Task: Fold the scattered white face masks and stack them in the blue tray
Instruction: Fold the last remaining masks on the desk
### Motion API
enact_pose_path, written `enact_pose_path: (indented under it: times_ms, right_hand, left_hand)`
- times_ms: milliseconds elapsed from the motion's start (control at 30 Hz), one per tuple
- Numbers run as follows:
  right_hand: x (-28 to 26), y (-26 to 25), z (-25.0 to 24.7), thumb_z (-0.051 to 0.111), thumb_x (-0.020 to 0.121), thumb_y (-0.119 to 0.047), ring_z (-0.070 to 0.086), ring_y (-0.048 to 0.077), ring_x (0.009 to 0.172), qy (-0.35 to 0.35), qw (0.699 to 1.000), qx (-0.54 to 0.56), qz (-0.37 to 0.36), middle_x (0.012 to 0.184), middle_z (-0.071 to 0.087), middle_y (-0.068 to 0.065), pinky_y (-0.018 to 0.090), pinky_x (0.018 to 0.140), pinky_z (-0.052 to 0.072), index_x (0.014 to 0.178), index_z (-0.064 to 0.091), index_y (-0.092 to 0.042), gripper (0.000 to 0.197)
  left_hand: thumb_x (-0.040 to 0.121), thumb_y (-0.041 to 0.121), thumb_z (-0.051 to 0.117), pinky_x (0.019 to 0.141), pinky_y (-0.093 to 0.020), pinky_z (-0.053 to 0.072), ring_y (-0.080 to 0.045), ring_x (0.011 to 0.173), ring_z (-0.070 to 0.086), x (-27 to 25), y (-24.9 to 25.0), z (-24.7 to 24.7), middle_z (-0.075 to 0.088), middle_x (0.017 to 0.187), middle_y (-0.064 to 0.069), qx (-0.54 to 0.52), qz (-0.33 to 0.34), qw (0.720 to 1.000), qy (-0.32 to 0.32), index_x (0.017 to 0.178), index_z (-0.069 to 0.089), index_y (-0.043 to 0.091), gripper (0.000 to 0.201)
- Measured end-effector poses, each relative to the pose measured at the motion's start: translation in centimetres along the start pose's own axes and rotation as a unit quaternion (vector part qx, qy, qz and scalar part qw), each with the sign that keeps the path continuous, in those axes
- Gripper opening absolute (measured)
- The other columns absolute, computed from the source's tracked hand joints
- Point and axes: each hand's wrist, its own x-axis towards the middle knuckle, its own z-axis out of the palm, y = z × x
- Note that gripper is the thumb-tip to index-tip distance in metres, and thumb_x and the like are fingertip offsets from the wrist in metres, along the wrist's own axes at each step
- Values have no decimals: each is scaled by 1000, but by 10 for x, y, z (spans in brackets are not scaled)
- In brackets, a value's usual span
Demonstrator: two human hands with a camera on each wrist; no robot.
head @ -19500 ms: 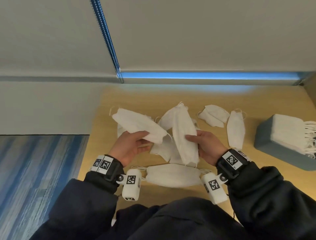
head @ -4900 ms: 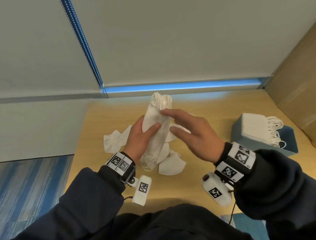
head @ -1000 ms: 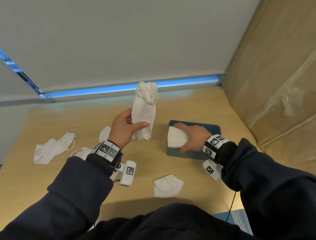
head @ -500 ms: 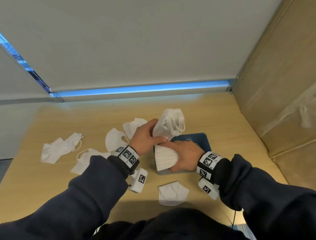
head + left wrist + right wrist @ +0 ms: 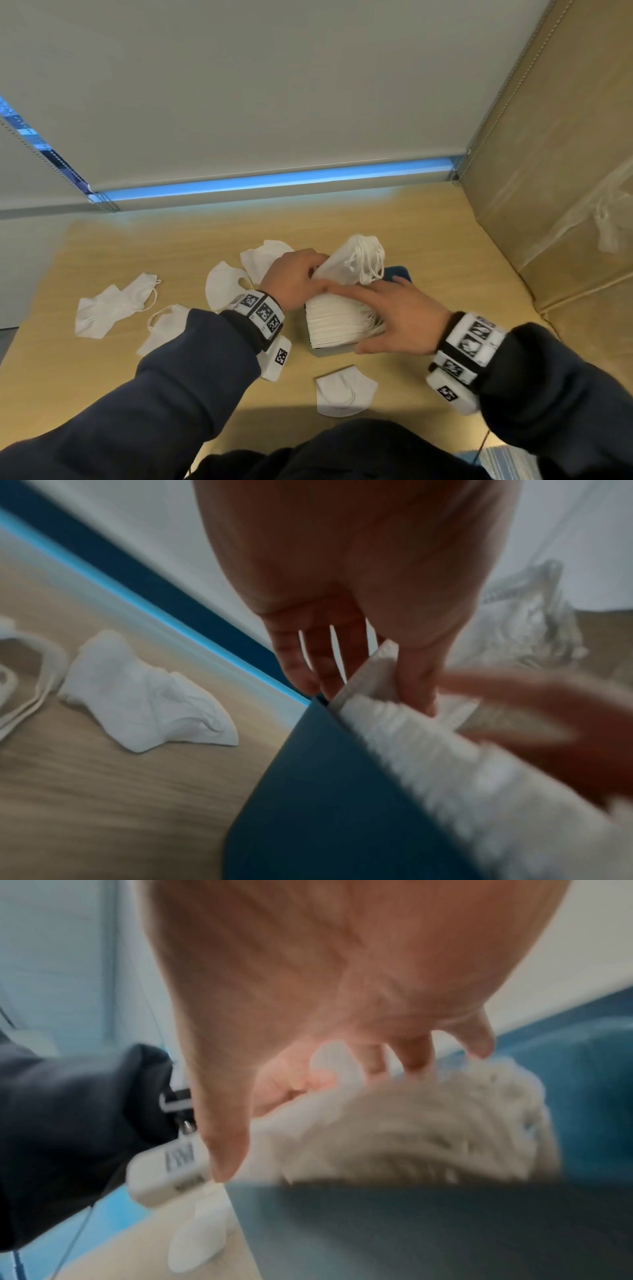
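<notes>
White masks (image 5: 102, 310) lie left of the dark blue tray (image 5: 318, 799) on a tan woodgrain surface (image 5: 462, 260); navy sleeves (image 5: 191, 377).

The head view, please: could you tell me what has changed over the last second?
The left hand has brought its bundle of folded masks down from mid-air to the stack in the blue tray. The right hand has opened and now rests flat on the stack. The loose masks on the table look unmoved.
</notes>
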Motion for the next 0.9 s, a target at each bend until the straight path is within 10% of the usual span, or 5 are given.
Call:
enact_pose_path:
  times_ms: [100,200,333,500,900]
  right_hand:
    - [-24,-2,-31,56,89,-60,60,3,73,184,983,5,-20,86,64,-18,31,66,53,127,59,-43,41]
    - [-15,-2,-50,66,87,-54,50,6,80,317,947,-50,-26,92,58,-14,29,67,49,129,60,-33,47]
    - [25,11,-57,66,85,-51,49,20,121,171,981,-91,33,134,55,-6,44,99,42,138,55,-35,57]
    - [42,50,-49,68,81,-37,60,17,99,88,989,-72,92,101,67,-12,42,98,40,106,67,-36,25]
    - [51,81,9,63,88,-31,53,19,116,72,981,-141,110,124,65,-14,42,99,35,101,75,-39,19]
  left_hand:
    - [87,57,63,74,-37,49,-14,83,56,6,8,4,54,89,11,107,11,994,-31,117,69,37,37]
    - [87,59,59,69,-34,47,-17,81,56,11,17,4,48,85,11,151,0,987,-51,115,67,41,34]
    - [88,54,64,67,-33,42,-20,83,56,13,25,0,52,88,6,182,3,981,-68,115,67,34,34]
    - [89,31,72,82,-34,55,-11,89,67,0,21,-9,73,98,11,96,0,995,-39,114,71,32,24]
    - [94,12,40,84,-43,55,-29,104,65,-6,30,16,72,118,-3,232,10,962,-145,123,71,26,46]
